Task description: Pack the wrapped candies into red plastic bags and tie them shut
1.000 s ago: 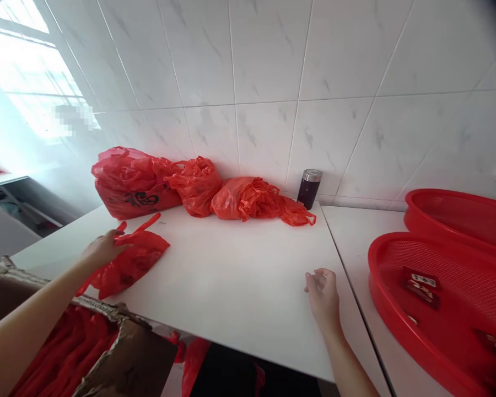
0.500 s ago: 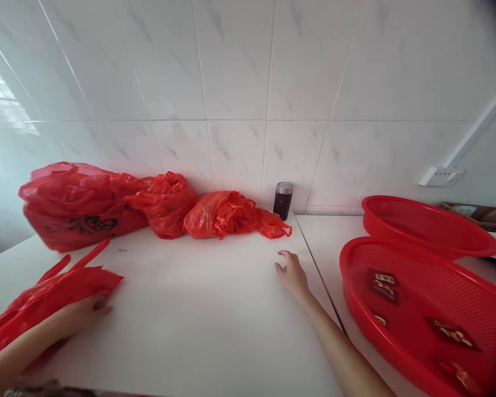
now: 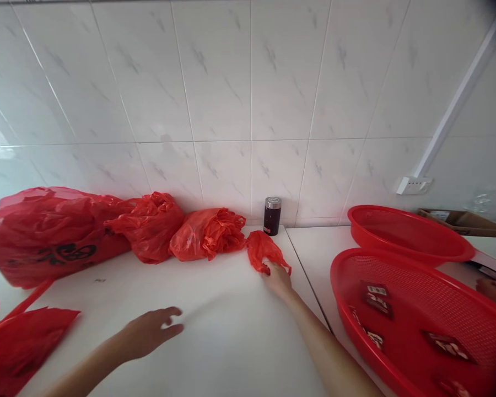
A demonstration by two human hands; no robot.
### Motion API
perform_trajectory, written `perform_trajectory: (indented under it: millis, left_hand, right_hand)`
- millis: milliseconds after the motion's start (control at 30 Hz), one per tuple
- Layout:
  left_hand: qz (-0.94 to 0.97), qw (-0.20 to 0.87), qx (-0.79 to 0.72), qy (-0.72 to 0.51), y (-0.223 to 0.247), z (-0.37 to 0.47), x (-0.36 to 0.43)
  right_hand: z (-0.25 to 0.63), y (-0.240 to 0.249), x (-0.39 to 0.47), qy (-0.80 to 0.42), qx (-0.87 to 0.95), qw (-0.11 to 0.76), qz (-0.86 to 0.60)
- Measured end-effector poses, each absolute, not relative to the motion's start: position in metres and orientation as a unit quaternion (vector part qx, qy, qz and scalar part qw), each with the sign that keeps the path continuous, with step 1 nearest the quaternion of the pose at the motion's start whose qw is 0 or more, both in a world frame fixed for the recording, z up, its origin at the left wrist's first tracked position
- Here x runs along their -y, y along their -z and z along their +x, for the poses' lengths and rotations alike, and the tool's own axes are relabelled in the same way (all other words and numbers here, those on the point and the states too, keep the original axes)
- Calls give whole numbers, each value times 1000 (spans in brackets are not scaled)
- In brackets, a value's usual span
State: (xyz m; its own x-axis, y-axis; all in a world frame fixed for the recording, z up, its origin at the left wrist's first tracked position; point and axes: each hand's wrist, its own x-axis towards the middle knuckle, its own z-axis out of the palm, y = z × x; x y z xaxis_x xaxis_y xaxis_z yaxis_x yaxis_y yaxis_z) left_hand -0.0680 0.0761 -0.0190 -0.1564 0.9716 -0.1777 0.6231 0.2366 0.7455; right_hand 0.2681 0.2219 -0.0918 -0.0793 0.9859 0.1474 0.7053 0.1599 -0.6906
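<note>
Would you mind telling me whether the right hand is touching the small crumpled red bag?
Touching: the head view shows the right hand with its fingers on the small red bag's lower edge.

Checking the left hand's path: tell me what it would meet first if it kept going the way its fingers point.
The left hand hovers open, fingers pointing right and slightly toward the wall. The bare white table lies ahead; first in line is probably the right hand, gripping a small red bag, though depth is unclear.

The left hand (image 3: 149, 331) hovered palm down, fingers spread toward two o'clock; the right hand (image 3: 278, 278), arm outstretched toward eleven o'clock, pinched shut.
</note>
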Motion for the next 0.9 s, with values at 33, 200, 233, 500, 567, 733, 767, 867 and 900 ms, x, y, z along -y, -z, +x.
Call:
perform_trajectory:
  millis: [33,200,233,500,567,733,767,867,900]
  left_hand:
    - [562,386,-682,-264,19,-41,-86]
    - [543,498,-607,-297,38,78,-116]
    - [536,506,-597,-315,46,94,-116]
    - [467,520,-595,-396,75,118,-58]
    - [459,542,-588,-387,67,110,-46]
    - [395,642,-550,-360,49,92,-20]
    - [385,654,-546,-354,48,91,-14]
    - [403,659,-535,-341,49,89,4]
    - [413,663,-529,-332,51,89,9]
  right_hand:
    - [269,91,-210,-249,700,307,-595]
    - [274,86,-131,-350,715,313,-517]
    - [275,85,-115,-390,715,308,-492]
    - [273,81,-56,-282,713,373,-523]
    - [267,77,-58,-202,735,387,-518]
    - [251,69,-56,-92,714,420,-553]
    - [249,68,-55,-130,698,434,-555]
    - [245,66,-51,-392,631,460,-487]
    - [245,66,-51,-469,602,462,-451]
